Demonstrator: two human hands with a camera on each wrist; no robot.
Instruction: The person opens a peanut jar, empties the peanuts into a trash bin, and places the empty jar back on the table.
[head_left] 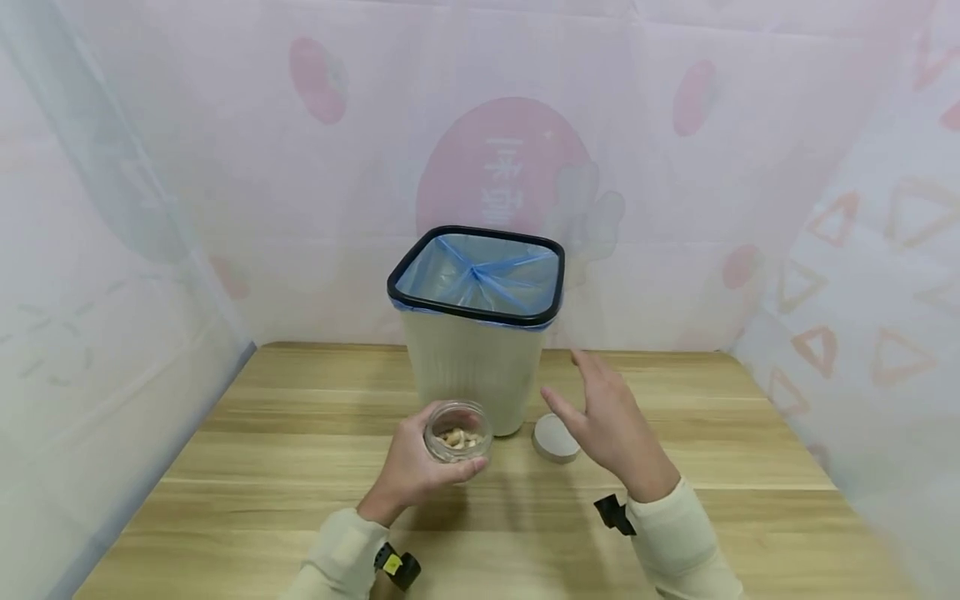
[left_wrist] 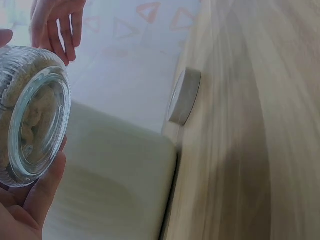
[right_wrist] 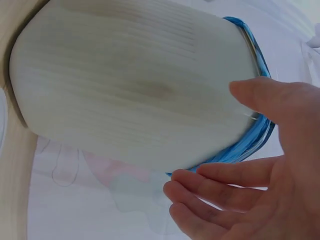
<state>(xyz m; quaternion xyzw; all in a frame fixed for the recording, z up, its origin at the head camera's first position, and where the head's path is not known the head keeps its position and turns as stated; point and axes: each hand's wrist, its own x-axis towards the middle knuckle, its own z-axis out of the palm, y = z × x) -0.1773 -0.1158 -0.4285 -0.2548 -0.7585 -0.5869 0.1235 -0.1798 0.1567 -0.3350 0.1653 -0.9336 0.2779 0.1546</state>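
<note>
My left hand [head_left: 420,462] grips a clear glass jar [head_left: 459,431] just in front of the bin, its open mouth tipped toward the head camera. Pale tan pieces [head_left: 459,438] lie inside the jar; the left wrist view shows them through its thick round base [left_wrist: 42,125]. My right hand [head_left: 611,417] holds nothing and hovers to the right of the bin, thumb apart from the extended fingers. Below and left of that hand, a round whitish lid [head_left: 556,438] lies flat on the wooden table.
A cream bin [head_left: 472,358] stands upright at the back middle of the table [head_left: 300,467]. Its black rim [head_left: 480,315] clamps a blue bag [head_left: 480,271] that lines the inside. Printed cloth walls [head_left: 225,167] enclose the table at the back and both sides.
</note>
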